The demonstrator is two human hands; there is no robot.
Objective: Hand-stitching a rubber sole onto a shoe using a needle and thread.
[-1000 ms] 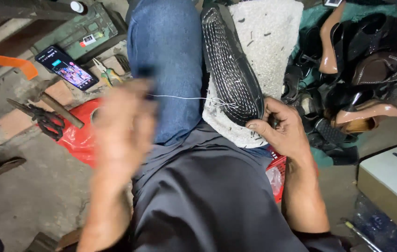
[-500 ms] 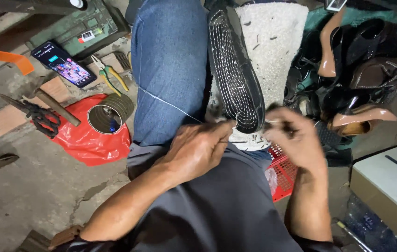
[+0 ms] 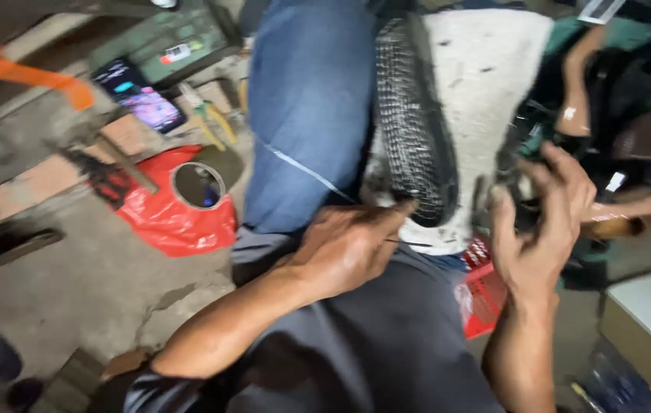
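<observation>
Shoe [image 3: 417, 130] lies on the lap, long axis running away from the body. Left hand [image 3: 348, 245] pinches a needle at its near end, nearer; right hand [image 3: 543, 229] loosely grips its right edge.

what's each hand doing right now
Left hand: closed, pinching a thin needle at the shoe sole.
Right hand: fingers spread, gripping the shoe's edge.
</observation>
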